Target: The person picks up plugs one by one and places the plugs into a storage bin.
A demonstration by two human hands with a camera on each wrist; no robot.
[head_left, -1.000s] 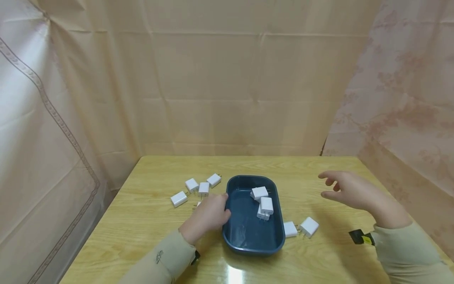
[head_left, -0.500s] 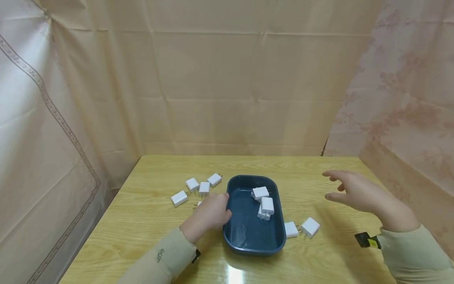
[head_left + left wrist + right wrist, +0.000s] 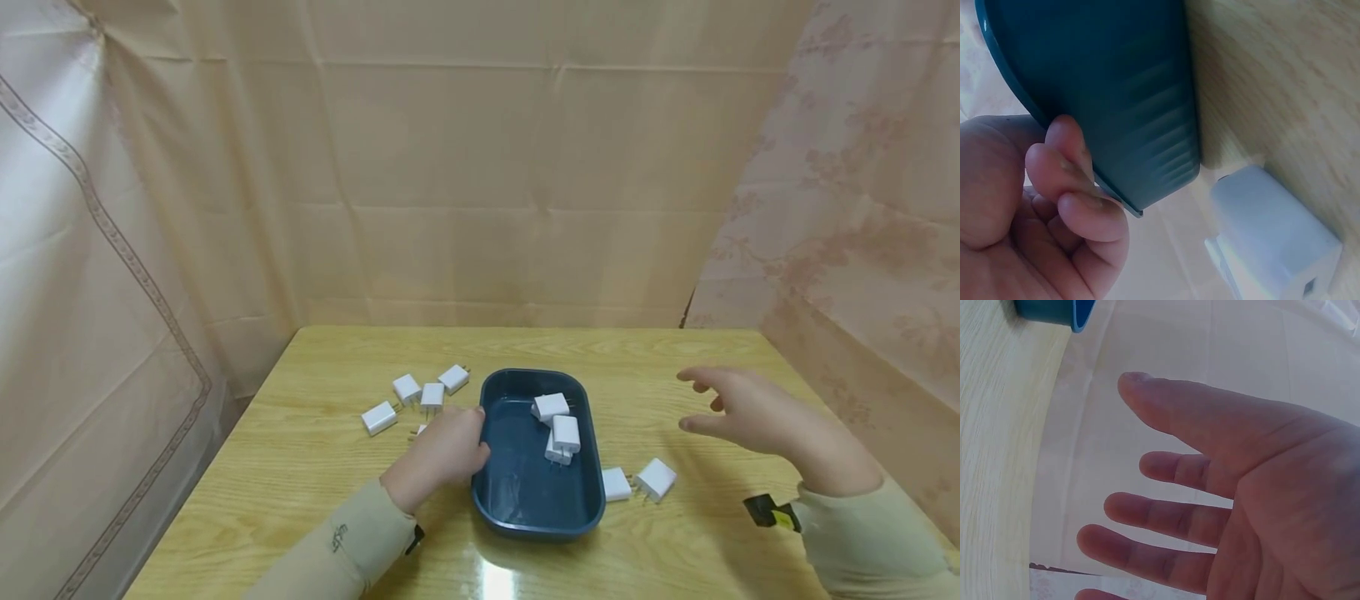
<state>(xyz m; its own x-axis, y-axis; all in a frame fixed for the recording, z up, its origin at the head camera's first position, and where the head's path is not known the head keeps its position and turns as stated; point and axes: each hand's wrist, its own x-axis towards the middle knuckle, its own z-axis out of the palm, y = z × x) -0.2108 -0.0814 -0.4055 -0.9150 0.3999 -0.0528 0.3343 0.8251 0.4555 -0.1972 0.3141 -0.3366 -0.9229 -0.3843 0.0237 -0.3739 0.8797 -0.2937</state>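
A dark blue plastic tray (image 3: 517, 492) stands on the table with several white charger plugs (image 3: 566, 434) heaped toward its right side. My left hand (image 3: 444, 450) grips the tray's left rim; in the left wrist view, thumb and curled fingers (image 3: 1088, 215) pinch that rim. Off to the right, above the table, my right hand (image 3: 757, 417) is held with fingers apart and nothing in it. Two white charger plugs (image 3: 656, 480) lie just right of the tray, the nearer one partly hidden by its wall.
Several more charger plugs (image 3: 379, 418) lie on the wooden table (image 3: 300, 500) left of the tray, one partly covered by the left hand. A beige cloth (image 3: 480, 192) hangs behind the table, with further cloth at both sides.
The right hand has shifted slightly, first to the right and then a little back left and down. Left hand, tray and plugs stay in place.
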